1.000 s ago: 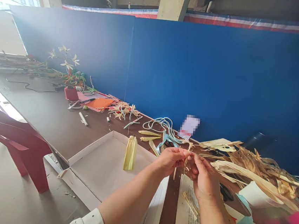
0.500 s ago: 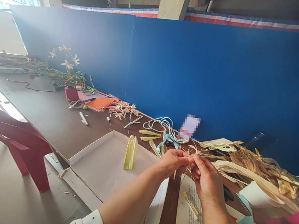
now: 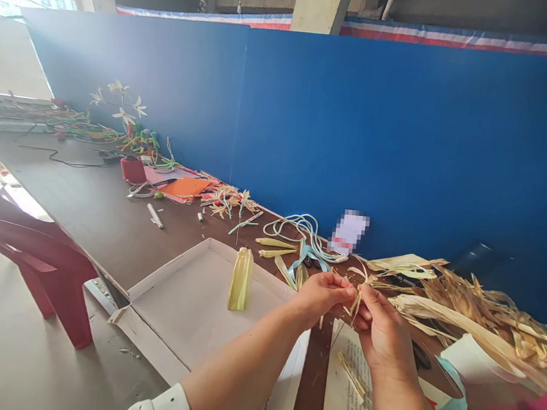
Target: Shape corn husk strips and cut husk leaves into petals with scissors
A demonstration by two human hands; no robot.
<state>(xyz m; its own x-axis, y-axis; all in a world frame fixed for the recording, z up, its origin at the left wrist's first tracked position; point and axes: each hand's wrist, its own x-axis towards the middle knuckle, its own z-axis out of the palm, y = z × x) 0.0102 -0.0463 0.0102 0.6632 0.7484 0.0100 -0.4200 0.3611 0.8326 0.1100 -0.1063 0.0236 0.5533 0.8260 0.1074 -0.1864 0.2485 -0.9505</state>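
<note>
Thin, pale corn husk strips (image 3: pixel 357 298) are bunched between my two hands above the table's near side. My left hand (image 3: pixel 325 295) pinches them with thumb and fingertips. From the other side, my right hand (image 3: pixel 385 325) grips the same bunch, its fingers curled and partly hidden behind the thumb. Below my right hand lies a printed sheet (image 3: pixel 347 392) with a small bundle of straw-like pieces (image 3: pixel 352 377) on it. A flat piece of green-yellow husk (image 3: pixel 241 279) rests in the shallow white box lid (image 3: pixel 182 299), left of my left hand.
Dry husks (image 3: pixel 490 310) are heaped at right beside a tipped white cup (image 3: pixel 476 360). Behind my hands lie coiled pale cord (image 3: pixel 295 223) and blue ribbon (image 3: pixel 308 255). Farther left are a red thread spool (image 3: pixel 132 170) and orange paper (image 3: pixel 185 187). A blue partition (image 3: pixel 382 125) backs the table.
My fingertips have drawn slightly apart, so more of the husk strips shows between them. Both hands stay in nearly the same place.
</note>
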